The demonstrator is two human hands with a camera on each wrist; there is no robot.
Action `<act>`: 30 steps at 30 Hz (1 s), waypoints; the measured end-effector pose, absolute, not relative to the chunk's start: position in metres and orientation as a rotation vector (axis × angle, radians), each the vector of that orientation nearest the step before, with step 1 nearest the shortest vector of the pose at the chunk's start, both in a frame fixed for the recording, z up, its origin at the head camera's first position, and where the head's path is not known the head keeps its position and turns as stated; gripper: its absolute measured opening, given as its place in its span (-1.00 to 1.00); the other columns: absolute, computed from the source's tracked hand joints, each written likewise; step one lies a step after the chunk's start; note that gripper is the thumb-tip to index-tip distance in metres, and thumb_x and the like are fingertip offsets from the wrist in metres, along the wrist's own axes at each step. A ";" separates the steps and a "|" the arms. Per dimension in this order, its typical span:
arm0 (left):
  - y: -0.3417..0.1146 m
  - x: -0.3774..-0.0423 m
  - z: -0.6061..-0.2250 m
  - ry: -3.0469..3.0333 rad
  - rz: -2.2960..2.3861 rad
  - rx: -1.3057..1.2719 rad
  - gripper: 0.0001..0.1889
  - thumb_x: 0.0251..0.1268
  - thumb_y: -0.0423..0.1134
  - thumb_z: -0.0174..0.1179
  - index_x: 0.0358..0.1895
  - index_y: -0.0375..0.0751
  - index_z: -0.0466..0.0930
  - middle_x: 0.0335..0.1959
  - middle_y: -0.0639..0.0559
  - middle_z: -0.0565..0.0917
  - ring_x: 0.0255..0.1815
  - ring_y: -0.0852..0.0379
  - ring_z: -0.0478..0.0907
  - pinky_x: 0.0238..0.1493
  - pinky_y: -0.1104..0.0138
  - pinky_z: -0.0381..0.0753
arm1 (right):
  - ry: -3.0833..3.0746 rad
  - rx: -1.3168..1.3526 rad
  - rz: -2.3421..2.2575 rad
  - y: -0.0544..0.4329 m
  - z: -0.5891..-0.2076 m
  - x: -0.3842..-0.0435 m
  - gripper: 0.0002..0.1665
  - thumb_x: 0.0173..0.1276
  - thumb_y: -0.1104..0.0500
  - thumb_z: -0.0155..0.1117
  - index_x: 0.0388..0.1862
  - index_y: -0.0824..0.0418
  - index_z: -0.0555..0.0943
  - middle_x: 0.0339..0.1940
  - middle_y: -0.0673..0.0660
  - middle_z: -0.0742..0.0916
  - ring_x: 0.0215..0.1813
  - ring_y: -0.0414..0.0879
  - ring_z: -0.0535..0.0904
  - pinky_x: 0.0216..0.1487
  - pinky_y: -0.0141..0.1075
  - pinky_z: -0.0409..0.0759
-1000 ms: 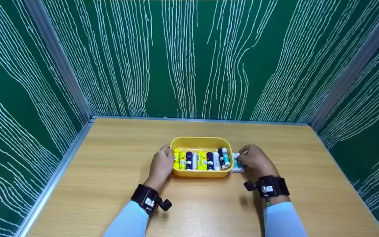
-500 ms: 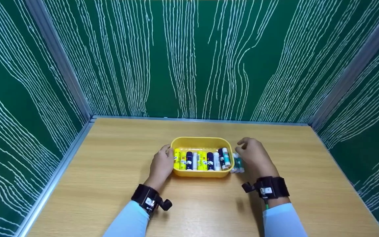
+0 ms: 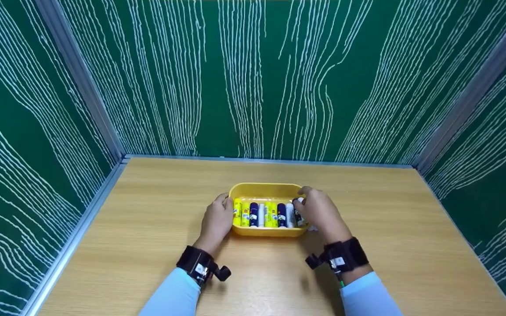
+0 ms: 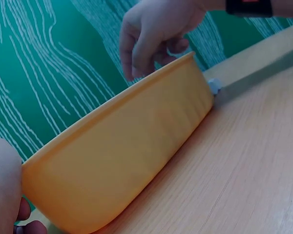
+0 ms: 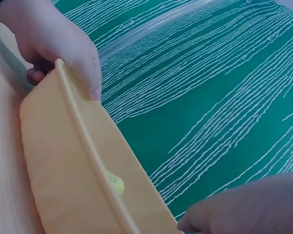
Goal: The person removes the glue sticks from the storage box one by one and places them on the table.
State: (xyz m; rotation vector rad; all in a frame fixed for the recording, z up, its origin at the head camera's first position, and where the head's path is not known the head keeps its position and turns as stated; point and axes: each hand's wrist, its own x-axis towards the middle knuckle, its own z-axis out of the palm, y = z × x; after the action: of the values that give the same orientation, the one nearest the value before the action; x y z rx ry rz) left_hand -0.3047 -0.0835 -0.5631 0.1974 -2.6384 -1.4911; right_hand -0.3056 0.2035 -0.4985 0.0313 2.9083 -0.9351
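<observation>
A yellow plastic bin stands on the table with a row of glue sticks inside, some yellow, some dark blue, some white. My left hand grips the bin's left end; the right wrist view shows its thumb over the rim. Over the right end hangs my right hand, fingers bent down toward the sticks there and partly covering them. In the left wrist view those fingers dip behind the rim, so their tips' contact is hidden. White ends of glue sticks show outside the bin's right end.
The wooden table is bordered by green walls with white wavy lines. Metal strips run along the table's back and left edges. Both wrists carry black camera straps.
My right hand has moved left, from above the glue sticks beside the bin to over the bin's right end. The left hand and bin have stayed in place.
</observation>
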 end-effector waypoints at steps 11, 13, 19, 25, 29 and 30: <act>-0.083 -0.305 -0.564 -2.638 -1.502 0.193 -0.51 0.88 -0.06 0.03 0.60 -0.22 0.59 0.53 -0.22 0.71 0.55 -0.20 0.67 0.63 -0.15 0.60 | 2.839 0.073 -0.961 0.198 -0.498 -0.302 -0.39 0.73 0.07 0.38 0.64 0.22 0.56 0.28 0.32 0.78 0.07 0.13 0.76 -0.22 -0.28 0.80; -0.083 -0.305 -0.564 -2.641 -1.498 0.193 -0.51 0.88 -0.05 0.03 0.60 -0.22 0.59 0.53 -0.22 0.71 0.55 -0.20 0.67 0.62 -0.16 0.60 | 2.817 0.072 -0.982 0.197 -0.498 -0.302 -0.39 0.72 0.07 0.40 0.64 0.20 0.57 0.27 0.30 0.78 0.08 0.12 0.76 -0.22 -0.29 0.80; -0.083 -0.305 -0.563 -2.646 -1.496 0.209 -0.50 0.89 -0.05 0.02 0.61 -0.22 0.58 0.53 -0.22 0.71 0.53 -0.20 0.67 0.61 -0.16 0.61 | 2.827 -0.007 -0.966 0.193 -0.504 -0.303 -0.47 0.71 0.12 0.40 0.55 0.21 0.63 0.26 0.28 0.80 0.03 0.09 0.76 -0.26 -0.30 0.77; -0.083 -0.305 -0.563 -2.638 -1.504 0.213 -0.51 0.88 -0.05 0.02 0.59 -0.21 0.59 0.51 -0.20 0.72 0.53 -0.19 0.67 0.62 -0.14 0.60 | 2.847 -0.038 -0.975 0.191 -0.508 -0.304 -0.51 0.70 0.17 0.40 0.51 0.24 0.66 0.26 0.28 0.76 0.04 0.10 0.75 -0.28 -0.29 0.74; -0.083 -0.305 -0.564 -2.634 -1.518 0.216 -0.51 0.88 -0.07 0.03 0.60 -0.23 0.58 0.53 -0.21 0.71 0.56 -0.19 0.65 0.65 -0.13 0.58 | 2.870 0.027 -0.916 0.189 -0.508 -0.303 -0.50 0.73 0.15 0.36 0.54 0.23 0.63 0.27 0.27 0.74 0.14 0.14 0.71 -0.11 -0.25 0.75; -0.083 -0.305 -0.564 -2.633 -1.523 0.218 -0.51 0.89 -0.07 0.03 0.60 -0.23 0.58 0.54 -0.22 0.70 0.56 -0.18 0.65 0.65 -0.13 0.58 | 2.871 0.044 -0.903 0.188 -0.507 -0.303 -0.49 0.74 0.14 0.35 0.56 0.23 0.61 0.27 0.27 0.73 0.17 0.15 0.71 -0.06 -0.23 0.75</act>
State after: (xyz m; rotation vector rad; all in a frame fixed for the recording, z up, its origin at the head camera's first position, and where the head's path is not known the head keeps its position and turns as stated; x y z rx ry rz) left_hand -0.3055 -0.0826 -0.5637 0.2185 -2.6333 -1.5230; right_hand -0.3028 0.1880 -0.5074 0.0445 2.8712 -0.9029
